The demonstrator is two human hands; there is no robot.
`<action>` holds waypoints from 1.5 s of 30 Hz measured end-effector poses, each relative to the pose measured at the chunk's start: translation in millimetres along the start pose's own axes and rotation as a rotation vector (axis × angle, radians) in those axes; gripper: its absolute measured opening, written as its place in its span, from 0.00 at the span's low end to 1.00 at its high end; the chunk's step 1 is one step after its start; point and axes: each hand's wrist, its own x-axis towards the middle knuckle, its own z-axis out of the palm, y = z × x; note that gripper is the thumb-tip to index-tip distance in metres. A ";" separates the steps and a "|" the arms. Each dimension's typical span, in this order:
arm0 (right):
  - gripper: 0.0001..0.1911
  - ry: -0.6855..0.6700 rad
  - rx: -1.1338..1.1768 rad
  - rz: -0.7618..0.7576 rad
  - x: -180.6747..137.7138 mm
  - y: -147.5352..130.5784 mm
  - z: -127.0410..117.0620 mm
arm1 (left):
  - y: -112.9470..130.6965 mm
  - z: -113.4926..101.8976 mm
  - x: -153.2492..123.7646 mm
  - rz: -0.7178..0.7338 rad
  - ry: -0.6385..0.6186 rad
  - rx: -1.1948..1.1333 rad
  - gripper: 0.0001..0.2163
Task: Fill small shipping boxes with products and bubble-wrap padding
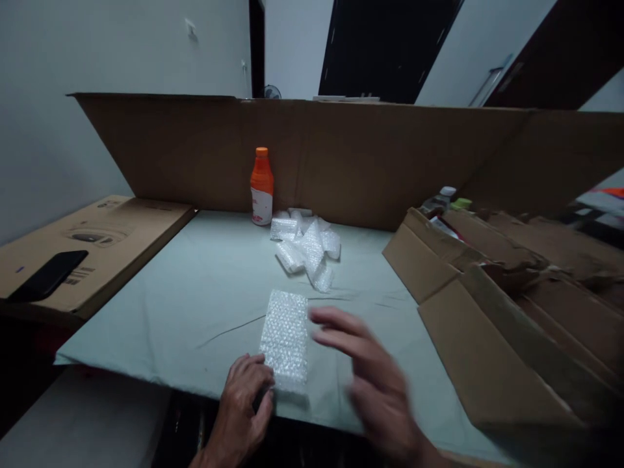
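A rectangular bundle of clear bubble wrap (285, 335) lies flat near the front edge of the table; what is inside it, if anything, cannot be made out. My left hand (247, 393) is at its lower left corner, fingers bent against the left side and thumb by the near end. To the right of the bundle hovers my right hand (373, 380), blurred by motion. Its fingers are spread and nothing shows between them. Further back, several loose bubble wrap pieces (312, 250) lie in a heap.
An orange bottle with a white label (262, 188) stands by the upright cardboard panel (361, 162). On the right are open cardboard boxes (497, 351) with bottles behind their flaps. A black phone (51, 274) rests on a flat carton (112, 224) at left. Pale cloth (195, 286) covers the table.
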 end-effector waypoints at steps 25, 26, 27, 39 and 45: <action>0.13 -0.202 -0.251 0.284 -38.1 84.2 36.4 | -17.3 6.7 33.3 -0.043 -0.011 0.071 0.15; 0.12 -0.183 -0.271 0.275 -40.1 87.4 40.9 | -17.8 7.4 33.7 -0.029 0.003 0.085 0.15; 0.11 -0.171 -0.295 0.259 -41.2 90.1 44.7 | -17.8 6.8 33.4 -0.024 0.014 0.092 0.16; 0.06 -0.050 -0.394 0.131 -48.4 78.7 54.5 | -9.7 -11.9 1.4 0.088 0.039 0.116 0.16; 0.07 -0.094 -0.487 0.196 -53.1 77.4 51.2 | -16.6 -6.4 5.1 0.103 -0.035 0.146 0.17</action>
